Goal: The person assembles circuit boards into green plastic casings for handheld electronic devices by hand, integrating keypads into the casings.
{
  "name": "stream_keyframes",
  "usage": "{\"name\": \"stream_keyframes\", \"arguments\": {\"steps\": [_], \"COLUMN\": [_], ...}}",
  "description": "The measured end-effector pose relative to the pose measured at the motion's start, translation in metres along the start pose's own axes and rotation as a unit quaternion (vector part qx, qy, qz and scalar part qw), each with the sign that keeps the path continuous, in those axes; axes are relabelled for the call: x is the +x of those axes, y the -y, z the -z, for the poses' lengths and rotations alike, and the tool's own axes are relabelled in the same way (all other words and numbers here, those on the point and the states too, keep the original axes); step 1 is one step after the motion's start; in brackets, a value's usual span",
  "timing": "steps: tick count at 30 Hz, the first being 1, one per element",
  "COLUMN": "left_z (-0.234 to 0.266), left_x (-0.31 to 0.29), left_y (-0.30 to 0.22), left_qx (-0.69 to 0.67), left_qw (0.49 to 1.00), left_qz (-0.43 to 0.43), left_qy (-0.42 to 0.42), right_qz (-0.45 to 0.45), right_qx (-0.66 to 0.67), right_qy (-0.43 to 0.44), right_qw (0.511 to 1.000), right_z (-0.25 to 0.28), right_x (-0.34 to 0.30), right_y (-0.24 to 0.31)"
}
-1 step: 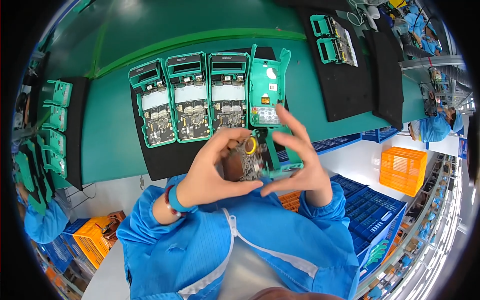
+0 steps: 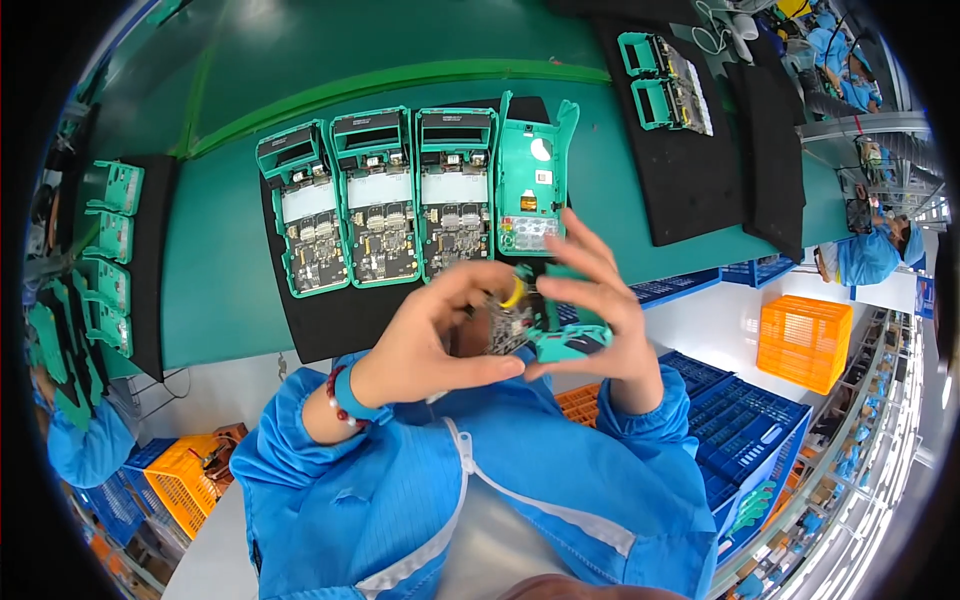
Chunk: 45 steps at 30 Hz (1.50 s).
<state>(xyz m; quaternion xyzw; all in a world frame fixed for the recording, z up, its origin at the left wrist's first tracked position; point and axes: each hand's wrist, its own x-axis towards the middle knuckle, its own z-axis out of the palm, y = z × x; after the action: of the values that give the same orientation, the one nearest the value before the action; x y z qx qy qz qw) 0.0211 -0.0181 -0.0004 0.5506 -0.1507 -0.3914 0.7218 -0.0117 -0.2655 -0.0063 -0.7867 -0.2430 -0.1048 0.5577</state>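
Head view: one device [image 2: 507, 331], motion-blurred, between my hands, near edge of bench [image 2: 220, 250]; bare circuit board, yellow ring [image 2: 514, 293], green frame [image 2: 572, 344]; left hand [image 2: 425, 345] curled, gripping board side; right hand [image 2: 620, 335] half-open round frame, grip unclear; three board-filled units [image 2: 383, 215] in row, one green shell [image 2: 527, 175] beside

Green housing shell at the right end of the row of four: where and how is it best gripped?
Probably pinched by the long right wall of the green housing shell, coming from the right: that edge looks raised and has no housing beside it, while its left edge sits close to a board-filled housing.
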Motion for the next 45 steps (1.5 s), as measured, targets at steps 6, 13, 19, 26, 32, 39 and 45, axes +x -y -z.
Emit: {"name": "stream_keyframes", "arguments": {"steps": [6,13,19,26,32,39,45], "left_z": [-0.011,-0.015,-0.012,-0.008,-0.009,-0.013,-0.016], "left_x": [0.037,0.032,0.017,0.023,0.022,0.030,0.035], "left_y": [0.010,0.038,0.052,0.059,0.057,0.052,0.057], "left_qx": [0.502,0.694,0.650,0.645,0.645,0.672,0.697], "left_qw": [0.830,0.652,0.671,0.672,0.681,0.696,0.663], "left_qz": [-0.222,-0.265,-0.314,-0.325,-0.303,-0.241,-0.259], "left_qy": [-0.095,-0.153,-0.171,-0.162,-0.166,-0.080,-0.090], "right_qz": [-0.082,-0.092,-0.029,0.000,0.016,0.076,0.050], "right_qx": [0.038,-0.147,-0.339,-0.349,-0.333,-0.431,-0.454], "right_qy": [-0.214,-0.230,0.019,0.119,0.150,0.050,0.038], "right_qw": [0.973,0.958,0.940,0.930,0.931,0.898,0.889], "right_z": [0.030,0.065,0.061,0.064,0.053,0.051,0.040], "right_x": [-0.007,0.036,0.077,0.099,0.106,0.109,0.096], "right_y": [-0.008,-0.011,0.002,0.000,-0.021,-0.082,-0.106]}}
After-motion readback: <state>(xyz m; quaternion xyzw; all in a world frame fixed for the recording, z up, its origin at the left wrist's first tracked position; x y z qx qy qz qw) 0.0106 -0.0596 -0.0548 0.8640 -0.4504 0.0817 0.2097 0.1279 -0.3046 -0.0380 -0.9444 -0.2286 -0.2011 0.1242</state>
